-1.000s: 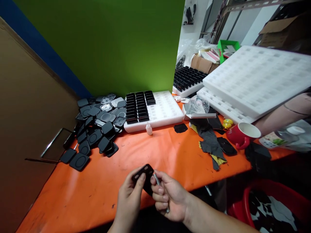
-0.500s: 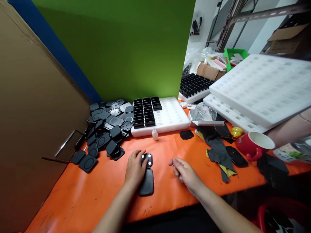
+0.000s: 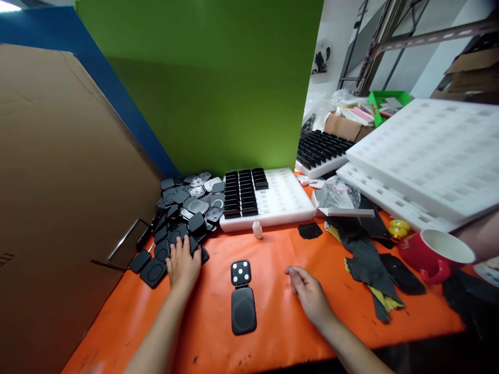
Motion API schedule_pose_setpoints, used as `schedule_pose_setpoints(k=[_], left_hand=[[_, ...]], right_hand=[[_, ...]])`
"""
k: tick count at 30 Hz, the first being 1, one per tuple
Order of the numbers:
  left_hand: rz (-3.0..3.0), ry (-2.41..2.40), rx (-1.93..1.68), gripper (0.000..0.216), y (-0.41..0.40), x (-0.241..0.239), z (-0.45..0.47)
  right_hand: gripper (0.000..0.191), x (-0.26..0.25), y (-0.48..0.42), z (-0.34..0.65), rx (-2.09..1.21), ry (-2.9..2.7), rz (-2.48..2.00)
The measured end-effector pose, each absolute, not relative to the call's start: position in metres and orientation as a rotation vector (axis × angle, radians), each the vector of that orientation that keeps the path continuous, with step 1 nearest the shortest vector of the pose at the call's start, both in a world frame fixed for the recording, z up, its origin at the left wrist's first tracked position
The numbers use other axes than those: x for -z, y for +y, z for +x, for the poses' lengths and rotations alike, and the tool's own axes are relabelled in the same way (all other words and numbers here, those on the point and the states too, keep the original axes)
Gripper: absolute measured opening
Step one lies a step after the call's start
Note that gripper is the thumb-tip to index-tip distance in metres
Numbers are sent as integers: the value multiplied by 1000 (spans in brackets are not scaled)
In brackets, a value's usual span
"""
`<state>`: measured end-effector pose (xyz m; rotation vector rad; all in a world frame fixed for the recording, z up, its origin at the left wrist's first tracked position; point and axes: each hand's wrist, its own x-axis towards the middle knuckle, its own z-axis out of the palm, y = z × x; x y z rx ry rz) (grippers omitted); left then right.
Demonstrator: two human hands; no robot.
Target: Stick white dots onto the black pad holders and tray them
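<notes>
My left hand [image 3: 184,264] lies over the near edge of a heap of black charger parts [image 3: 196,206], fingers spread on the dark pieces. Between my hands, flat on the orange tabletop, is a two-part black folding charger [image 3: 244,310]. Its smaller upper half carries several white round dots, and the larger lower half has a faint round mark. To the right of it, my right hand [image 3: 310,293] hovers or rests with thumb and fingers pressed together; whatever they may hold is hidden.
A white foam tray [image 3: 284,200] with rows of black pieces stands at the back, a small white bottle [image 3: 257,229] before it. On the right are a dark rag [image 3: 360,265], a red mug [image 3: 436,254] and stacked foam trays [image 3: 424,150]. A cardboard sheet [image 3: 58,208] borders the left.
My left hand has left the folding charger and moved left onto the heap. All the white dots now show. My right hand keeps its closed shape; the camera view has shifted.
</notes>
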<state>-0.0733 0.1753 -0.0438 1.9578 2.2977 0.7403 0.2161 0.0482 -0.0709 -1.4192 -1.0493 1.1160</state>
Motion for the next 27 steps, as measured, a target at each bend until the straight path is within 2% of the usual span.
schedule_pose_setpoints(k=[8,17,21,24,27], left_hand=[[2008,2239,-769,43,132,35,-78],[1568,2405,-1046,37,61,-37,-95],[1382,2057,-1068,40,63,-45,-97],[1111,1653,-928,44,55,-27,-78],[695,1370,-840,37,25,-2,-44]], right_hand=[[37,73,49,216,-1113,-1028,-1393],[39,72,47,216,-1068,-1082,-1406],[39,72,47,216,-1049,-1081,-1402],[38,73,48,216,-1068,-1043,-1403],[38,73,48,217,-1080,-1026,-1408]])
